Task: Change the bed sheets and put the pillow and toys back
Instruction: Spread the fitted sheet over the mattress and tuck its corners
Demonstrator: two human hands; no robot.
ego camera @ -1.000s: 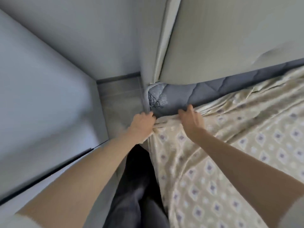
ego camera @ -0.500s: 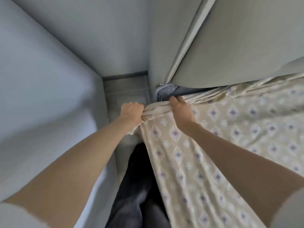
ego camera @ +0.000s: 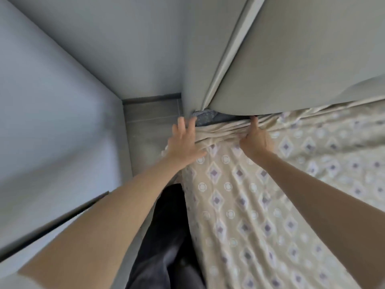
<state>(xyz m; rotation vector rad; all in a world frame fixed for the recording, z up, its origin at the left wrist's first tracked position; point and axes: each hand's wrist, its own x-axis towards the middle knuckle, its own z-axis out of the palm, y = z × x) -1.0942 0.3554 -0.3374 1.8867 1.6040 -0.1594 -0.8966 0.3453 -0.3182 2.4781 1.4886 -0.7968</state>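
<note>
A beige sheet (ego camera: 260, 195) with purple diamonds and white rings covers the bed and bunches in folds at the top left corner. A small patch of grey mattress (ego camera: 205, 118) shows at that corner under the headboard. My left hand (ego camera: 184, 142) lies flat with spread fingers on the corner edge of the sheet, fingertips at the mattress corner. My right hand (ego camera: 255, 138) grips the bunched sheet edge right below the headboard, thumb pointing up.
A padded beige headboard (ego camera: 302, 55) rises behind the bed. A narrow strip of grey tiled floor (ego camera: 145, 130) runs between the bed and a pale wall (ego camera: 52, 122) on the left. My dark trouser legs (ego camera: 166, 236) stand in that gap.
The sheet edge has been pulled up over the mattress corner to the headboard. My left hand has let go of the fabric and now lies flat with its fingers spread.
</note>
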